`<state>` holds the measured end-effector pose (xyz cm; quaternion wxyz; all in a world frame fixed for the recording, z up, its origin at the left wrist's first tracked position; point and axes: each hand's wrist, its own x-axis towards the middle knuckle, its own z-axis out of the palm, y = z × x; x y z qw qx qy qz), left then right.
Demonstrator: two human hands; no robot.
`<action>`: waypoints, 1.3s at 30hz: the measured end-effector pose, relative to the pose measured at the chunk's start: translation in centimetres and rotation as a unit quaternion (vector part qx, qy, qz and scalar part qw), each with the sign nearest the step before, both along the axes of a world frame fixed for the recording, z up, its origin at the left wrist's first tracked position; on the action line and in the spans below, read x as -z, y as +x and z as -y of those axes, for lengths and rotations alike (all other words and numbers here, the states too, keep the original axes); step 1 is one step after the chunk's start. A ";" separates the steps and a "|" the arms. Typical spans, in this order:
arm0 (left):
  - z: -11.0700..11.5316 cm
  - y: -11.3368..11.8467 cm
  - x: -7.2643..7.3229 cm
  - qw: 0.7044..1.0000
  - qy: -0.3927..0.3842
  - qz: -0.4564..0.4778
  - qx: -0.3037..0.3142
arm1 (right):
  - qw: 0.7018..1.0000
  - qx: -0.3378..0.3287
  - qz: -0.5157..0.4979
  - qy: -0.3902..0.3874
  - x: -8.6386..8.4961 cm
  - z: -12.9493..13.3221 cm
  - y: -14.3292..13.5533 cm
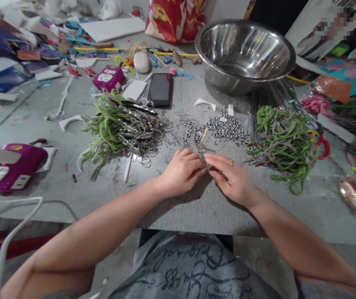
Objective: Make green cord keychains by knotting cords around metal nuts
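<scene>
My left hand (182, 172) is closed, its fingers bent and pinched around something too small to make out. Facing it, my right hand (230, 176) has its fingers pressed together, with a ring on one finger; what it grips is hidden. The fingertips of both hands meet just below a thin wooden stick (203, 138). Beyond them lies a spread of small silver metal rings or nuts (226, 128). Green and grey cords with silver wire ends (125, 126) are heaped on the left, and another tangle of green and grey cords (285, 141) lies on the right.
Behind the work area are a black phone (160, 89), a large steel bowl (246, 54) and a red bag (175, 20). Purple power sockets (108, 79) and scraps lie on the left of the grey table (103, 203). Part of a golden object (352, 193) shows at right.
</scene>
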<state>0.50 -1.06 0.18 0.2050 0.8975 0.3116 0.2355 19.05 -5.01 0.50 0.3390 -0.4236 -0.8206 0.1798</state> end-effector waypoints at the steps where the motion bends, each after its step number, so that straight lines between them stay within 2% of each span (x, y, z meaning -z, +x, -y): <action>1: 0.0 0.0 0.1 1.000 0.004 0.003 -0.001 | 0.999 -0.021 0.020 0.015 0.1 0.0 -0.1; 7: -0.1 -0.1 0.0 1.000 -0.005 0.006 -0.009 | 0.997 0.007 0.054 0.048 0.3 -0.3 -0.1; 14: 0.0 -0.2 0.1 1.000 0.001 0.021 -0.006 | 0.995 0.002 0.098 0.029 -0.1 -0.3 0.1; 17: 0.1 -0.2 0.1 1.000 0.000 0.021 -0.008 | 0.994 0.007 0.099 0.045 -0.2 -0.5 0.2; 21: 0.1 -0.4 0.0 1.000 -0.004 -0.008 0.008 | 0.992 0.020 0.102 0.070 -0.1 -0.6 0.5; 29: 0.1 -0.6 0.4 0.997 0.048 -0.056 0.039 | 0.992 0.027 0.119 0.044 0.4 -0.7 1.0; 39: 0.3 -0.4 0.2 0.995 0.035 -0.097 -0.013 | 0.987 0.020 0.157 0.025 0.7 -0.8 1.0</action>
